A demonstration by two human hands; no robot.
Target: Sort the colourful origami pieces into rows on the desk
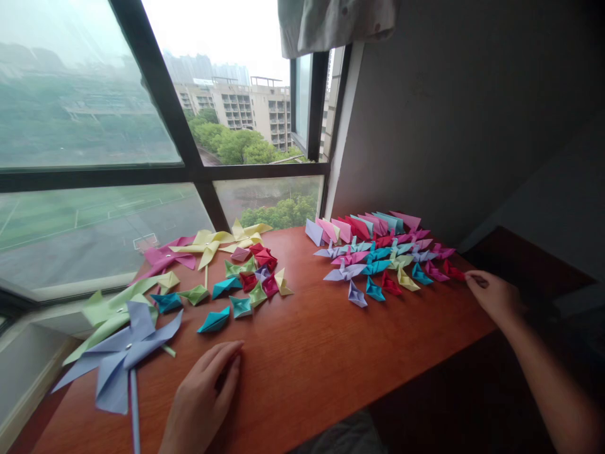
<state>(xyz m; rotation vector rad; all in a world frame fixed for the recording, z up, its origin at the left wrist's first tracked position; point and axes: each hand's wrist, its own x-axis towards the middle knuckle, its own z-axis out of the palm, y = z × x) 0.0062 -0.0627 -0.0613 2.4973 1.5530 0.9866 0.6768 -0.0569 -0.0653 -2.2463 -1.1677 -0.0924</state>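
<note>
My right hand (494,297) is at the right end of the table, thumb and fingers pinched at the near tip of a red paper boat (452,271). That boat ends a slanting front row, beside a magenta paper boat (435,272) and a blue one (420,274). My left hand (205,388) rests on the tabletop with fingers loosely curved and a gap to the thumb, nothing visible in it. Just beyond its fingertips lies a blue paper boat (214,320), part of a loose group with a teal boat (241,307) and several others.
Rows of folded paper cranes (378,252) and upright folded paper pieces (363,226) stand behind the front row. Paper pinwheels, including a lavender one (127,347) and a yellow one (207,243), lie at the left. The wooden table (302,353) adjoins a window (198,170) and a grey wall (449,113).
</note>
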